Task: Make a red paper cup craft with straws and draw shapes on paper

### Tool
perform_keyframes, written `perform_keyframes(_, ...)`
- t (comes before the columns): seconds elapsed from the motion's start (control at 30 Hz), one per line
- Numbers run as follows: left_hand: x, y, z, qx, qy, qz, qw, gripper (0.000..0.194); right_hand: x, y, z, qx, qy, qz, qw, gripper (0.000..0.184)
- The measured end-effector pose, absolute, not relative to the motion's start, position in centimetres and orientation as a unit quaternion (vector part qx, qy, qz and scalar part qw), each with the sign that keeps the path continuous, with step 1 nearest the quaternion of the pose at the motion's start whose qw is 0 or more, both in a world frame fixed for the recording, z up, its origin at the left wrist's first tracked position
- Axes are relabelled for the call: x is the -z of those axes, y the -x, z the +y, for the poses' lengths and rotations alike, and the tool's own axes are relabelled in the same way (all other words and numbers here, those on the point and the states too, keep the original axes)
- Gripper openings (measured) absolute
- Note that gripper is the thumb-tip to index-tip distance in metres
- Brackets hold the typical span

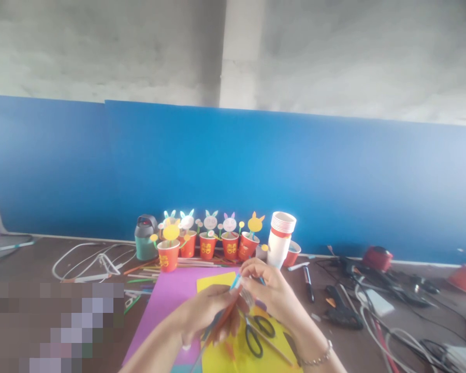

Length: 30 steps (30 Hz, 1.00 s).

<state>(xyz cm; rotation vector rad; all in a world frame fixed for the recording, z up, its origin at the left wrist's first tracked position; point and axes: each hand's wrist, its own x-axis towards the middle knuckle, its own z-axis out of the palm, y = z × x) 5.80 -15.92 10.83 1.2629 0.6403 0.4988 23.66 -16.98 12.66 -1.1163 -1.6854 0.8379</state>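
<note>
The left hand [204, 308] and the right hand [270, 290] pinch a small blue strip [236, 281] between their fingers, over the yellow paper [210, 284]. It looks tiny, so it could slip and fall if a finger slides. The scissors [249, 326] are close under the hands, with hidden tips, so a low finger might get poked.

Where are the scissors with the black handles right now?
The black-handled scissors are low in the head view, a bit right of centre, over the yellow paper, just below the right hand.
</note>
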Motion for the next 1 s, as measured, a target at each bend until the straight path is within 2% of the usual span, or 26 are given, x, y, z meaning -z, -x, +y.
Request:
perform_keyframes(0.4, -10.7, -5.3, -15.9, -0.211, -0.569, 0.281, 0.743, 0.054, -12.6, -23.7, -17.1, -0.352, 0.452, -0.676, 0.464, 0.015)
perform_keyframes(0.67, -10.7, -5.2, -15.8, -0.206, -0.610, 0.273, 0.715, 0.055, -12.6, -23.7, -17.1, -0.379, 0.458, -0.669, 0.446, 0.018)
perform_keyframes(1.0, -11.0, -4.7, -15.8, -0.155, -0.617, 0.262, 0.726, 0.052, -12.5, -23.9, -17.3, -0.370, 0.467, -0.684, 0.421, 0.014)
